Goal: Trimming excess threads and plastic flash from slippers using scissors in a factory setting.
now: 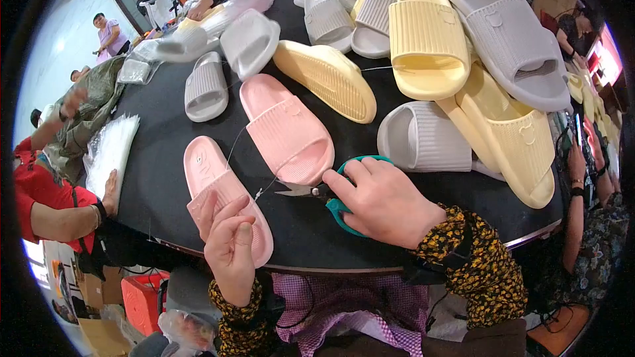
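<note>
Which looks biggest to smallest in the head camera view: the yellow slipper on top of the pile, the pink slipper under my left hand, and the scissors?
1. Yellow slipper
2. Pink slipper, close to it in looks; it lies nearer the camera and is partly hidden by the left hand, so this ranking is unsure
3. Scissors, in the right hand, clearly smallest

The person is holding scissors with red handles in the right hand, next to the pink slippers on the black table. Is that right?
Not quite. The scissors in the right hand have green handles, not red, as the head view shows. The rest holds: they sit next to the pink slippers on the black table.
</note>
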`<state>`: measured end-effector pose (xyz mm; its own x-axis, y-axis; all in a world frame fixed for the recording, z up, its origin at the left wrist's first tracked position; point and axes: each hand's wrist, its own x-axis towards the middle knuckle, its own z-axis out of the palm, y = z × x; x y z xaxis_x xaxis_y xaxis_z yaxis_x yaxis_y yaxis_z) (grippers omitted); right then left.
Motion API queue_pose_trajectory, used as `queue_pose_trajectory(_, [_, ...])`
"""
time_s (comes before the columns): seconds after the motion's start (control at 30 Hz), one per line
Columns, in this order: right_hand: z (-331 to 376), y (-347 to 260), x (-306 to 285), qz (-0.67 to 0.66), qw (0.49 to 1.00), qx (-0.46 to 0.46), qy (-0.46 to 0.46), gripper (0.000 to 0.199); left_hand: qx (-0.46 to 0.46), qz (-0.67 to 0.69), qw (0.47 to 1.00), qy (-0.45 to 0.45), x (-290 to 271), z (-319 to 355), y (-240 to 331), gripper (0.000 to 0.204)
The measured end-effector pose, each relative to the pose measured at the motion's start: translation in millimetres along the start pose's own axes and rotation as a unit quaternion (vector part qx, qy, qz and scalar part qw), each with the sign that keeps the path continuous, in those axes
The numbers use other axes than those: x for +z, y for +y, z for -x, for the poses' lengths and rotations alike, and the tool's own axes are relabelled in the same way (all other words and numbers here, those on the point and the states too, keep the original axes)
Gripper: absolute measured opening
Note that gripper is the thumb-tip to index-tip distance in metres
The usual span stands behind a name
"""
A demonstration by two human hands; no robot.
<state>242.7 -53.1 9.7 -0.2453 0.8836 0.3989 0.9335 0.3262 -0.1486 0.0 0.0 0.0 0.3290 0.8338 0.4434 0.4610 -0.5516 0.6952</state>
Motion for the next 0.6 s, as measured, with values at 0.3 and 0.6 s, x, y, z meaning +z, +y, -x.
queue_pose_trajectory(0.3, [-4,-4,16,0.035,0.999,-0.015,0.038,0.041,0.024,-0.028,0.999,0.023,5,5,-3,0.008])
queue_pose_trajectory(0.6, [-1,-10,9,0.07,0.997,-0.031,0.018,0.035,0.039,-0.031,0.998,0.03,7,6,-4,0.007])
